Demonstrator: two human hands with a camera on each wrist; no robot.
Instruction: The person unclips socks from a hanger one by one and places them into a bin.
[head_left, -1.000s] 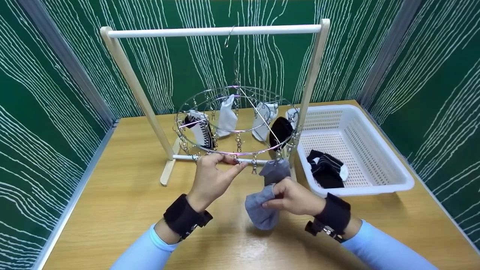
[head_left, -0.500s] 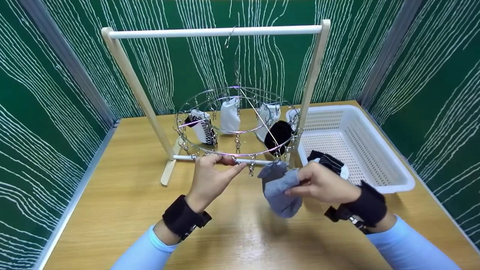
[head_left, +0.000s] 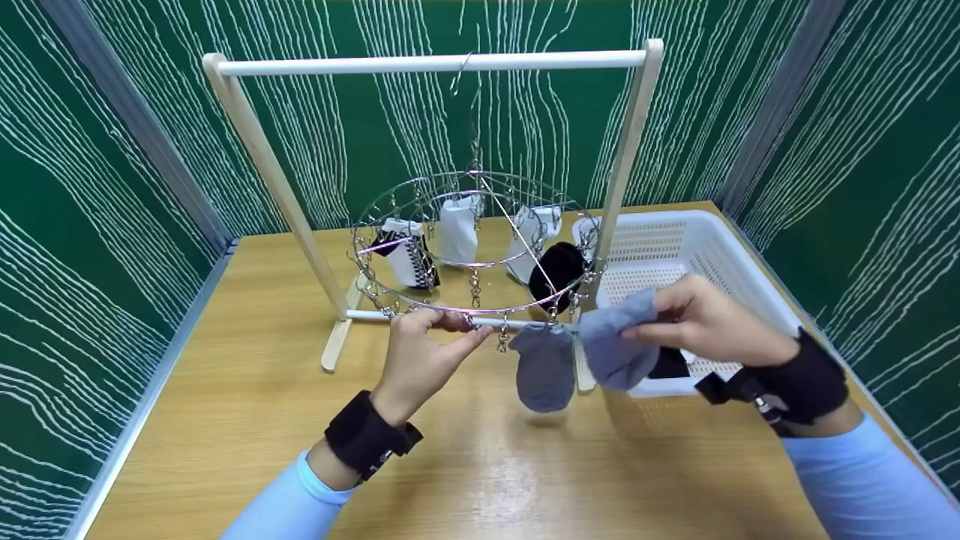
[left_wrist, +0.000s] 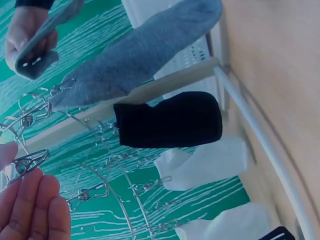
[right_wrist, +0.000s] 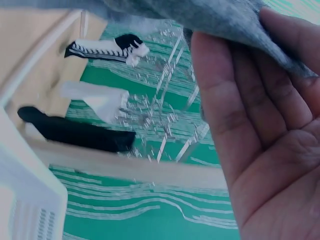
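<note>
A round metal clip hanger (head_left: 373, 279) hangs from a white rack (head_left: 427, 64). My left hand (head_left: 457, 322) pinches the ring's near edge; in the left wrist view its fingers (left_wrist: 30, 210) lie by a clip (left_wrist: 25, 162). One grey sock (head_left: 544, 367) hangs from a front clip. My right hand (head_left: 645, 322) pinches a second grey sock (head_left: 615, 349) just right of it, in front of the basket. In the right wrist view that sock (right_wrist: 215, 15) lies across the fingers (right_wrist: 225, 100). A patterned sock (head_left: 409, 259), two white socks (head_left: 457, 229) and a black sock (head_left: 559, 270) also hang there.
A white plastic basket (head_left: 739, 289) stands at the right on the wooden table (head_left: 247, 397), with a black sock (head_left: 670, 364) in it, mostly hidden behind my right hand. The rack's feet and lower bar (head_left: 360, 316) sit under the hanger. Green patterned walls enclose the table.
My right hand has carried its grey sock up and to the right, away from the hanging grey sock, which now hangs free. The left hand stays on the ring.
</note>
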